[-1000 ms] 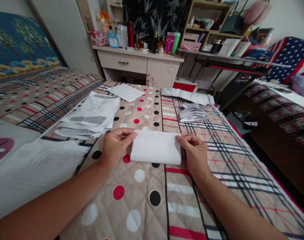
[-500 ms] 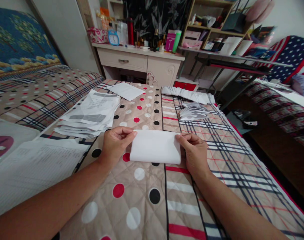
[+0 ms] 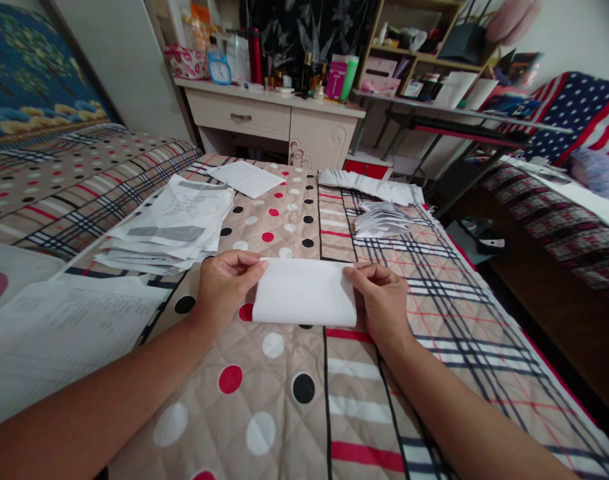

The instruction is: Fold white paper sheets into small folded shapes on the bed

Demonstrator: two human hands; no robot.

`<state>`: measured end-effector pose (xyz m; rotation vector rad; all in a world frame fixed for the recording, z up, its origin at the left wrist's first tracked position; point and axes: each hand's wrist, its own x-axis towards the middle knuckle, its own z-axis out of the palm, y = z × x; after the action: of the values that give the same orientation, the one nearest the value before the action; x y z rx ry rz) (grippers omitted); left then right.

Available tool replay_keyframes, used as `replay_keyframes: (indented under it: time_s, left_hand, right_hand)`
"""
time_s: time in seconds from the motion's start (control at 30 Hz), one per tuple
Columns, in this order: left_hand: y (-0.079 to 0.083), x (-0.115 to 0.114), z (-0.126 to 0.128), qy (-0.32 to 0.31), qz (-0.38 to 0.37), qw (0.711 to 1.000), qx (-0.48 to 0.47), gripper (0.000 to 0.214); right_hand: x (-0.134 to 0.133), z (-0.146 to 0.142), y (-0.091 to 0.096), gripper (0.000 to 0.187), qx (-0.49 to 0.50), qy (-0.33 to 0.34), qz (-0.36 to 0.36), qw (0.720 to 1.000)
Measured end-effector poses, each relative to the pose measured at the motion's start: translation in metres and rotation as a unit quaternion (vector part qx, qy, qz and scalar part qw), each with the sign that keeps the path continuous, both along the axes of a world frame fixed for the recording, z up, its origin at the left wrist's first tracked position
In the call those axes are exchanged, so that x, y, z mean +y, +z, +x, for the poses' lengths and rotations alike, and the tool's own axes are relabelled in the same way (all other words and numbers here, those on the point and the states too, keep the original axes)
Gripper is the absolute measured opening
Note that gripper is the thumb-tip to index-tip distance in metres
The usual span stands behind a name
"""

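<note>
A white sheet of paper [image 3: 305,293], folded over with a rounded bend along its near edge, is held just above the patterned bed cover [image 3: 279,407]. My left hand [image 3: 229,283] pinches its far left corner between thumb and fingers. At the far right corner, my right hand [image 3: 381,297] pinches it the same way. The face turned up is blank. Beyond my left hand lies a thick stack of printed papers [image 3: 169,220]. Past my right hand sits a small pile of folded papers [image 3: 381,221].
A flat white sheet [image 3: 247,179] lies behind the stack, and a long folded white bundle [image 3: 369,187] at the far right. Printed sheets [image 3: 74,333] spread at the left edge. A dresser [image 3: 264,120] with bottles and a blue clock [image 3: 219,68] stands beyond the bed.
The view has shifted slightly, so everything sits a little further left. Both hands keep their pinch on the folded paper, whose shape looks the same.
</note>
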<state>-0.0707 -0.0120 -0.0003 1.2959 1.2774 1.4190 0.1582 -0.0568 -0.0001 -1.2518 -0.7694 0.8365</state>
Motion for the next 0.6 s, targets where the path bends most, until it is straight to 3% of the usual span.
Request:
replay_keyframes:
  time_s: [0.2,0.37,0.6]
  left_hand:
    - [-0.002,0.006,-0.001,-0.017,-0.023,0.998,0.058,0.015]
    - [0.001,0.010,-0.001,-0.043,0.001,0.991,0.128,0.018]
    - [-0.002,0.009,-0.001,-0.072,0.077,0.958,0.268,0.010]
  right_hand:
    - [0.006,0.001,0.003,0.022,-0.145,0.004,-0.031,0.989]
    - [0.014,0.008,-0.003,0.020,-0.236,0.029,-0.053,0.970]
    - [0.017,0.015,-0.005,0.015,-0.389,0.054,-0.080,0.916]
